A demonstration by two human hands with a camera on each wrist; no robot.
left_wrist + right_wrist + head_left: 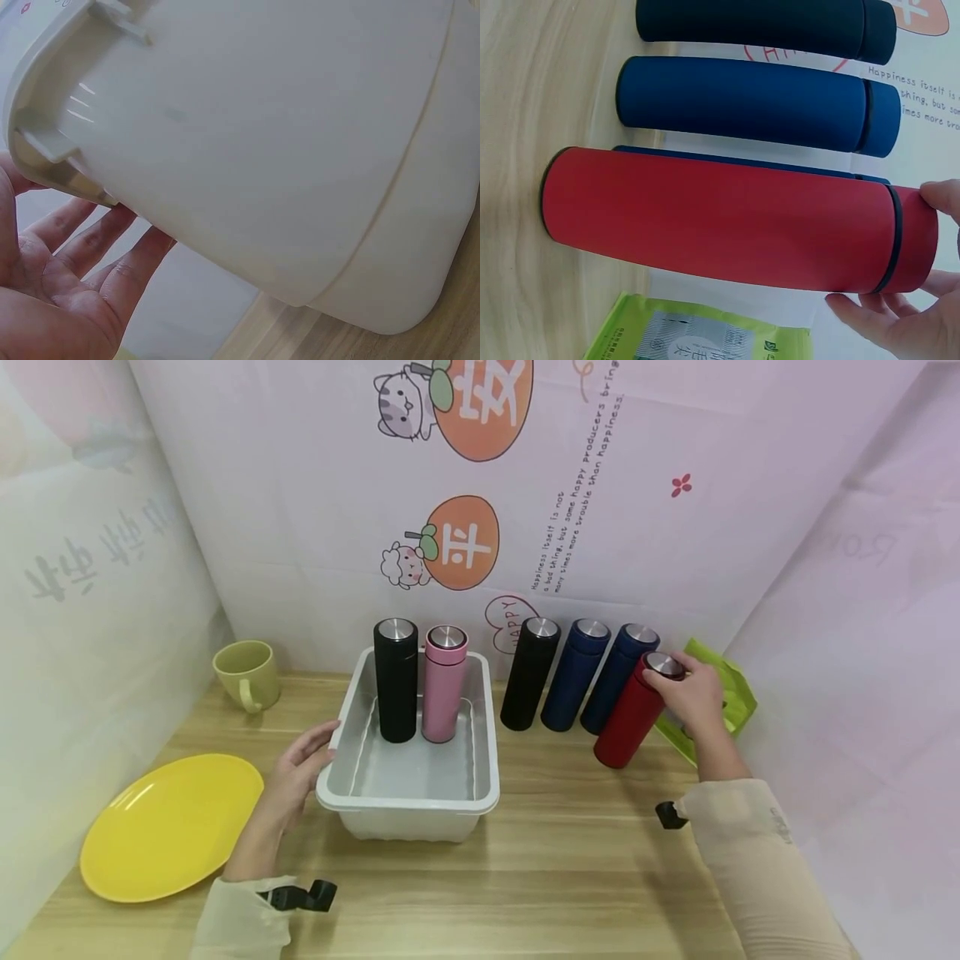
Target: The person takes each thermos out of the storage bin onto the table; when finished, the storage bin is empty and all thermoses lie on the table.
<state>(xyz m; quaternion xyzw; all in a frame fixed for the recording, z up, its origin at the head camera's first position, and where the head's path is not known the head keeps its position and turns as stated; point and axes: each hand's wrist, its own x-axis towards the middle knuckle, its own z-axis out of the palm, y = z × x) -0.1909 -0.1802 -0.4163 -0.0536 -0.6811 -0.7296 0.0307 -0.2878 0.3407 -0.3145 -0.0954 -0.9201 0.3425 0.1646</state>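
Fingers and thumb of the right hand [696, 696] curl round the cap end of the red vacuum flask [630, 720], parted only by its width; its base is low by the wooden tabletop [540, 860], though I cannot tell if it touches. A hold this high leaves the body free to swing, so squeeze evenly from both sides and move it gently, clear of the nearest navy flask [617, 683] and the lime-green packet [741, 695]. Whether the cap is screwed tight cannot be seen; a grip reaching below the seam would be safer. The left hand [298, 770], fingers spread and fairly straight, touches the side of the pale grey plastic tub [408, 804]; light pressure there should steady it without toppling the black flask [397, 685] and pink flask [443, 697] standing inside.
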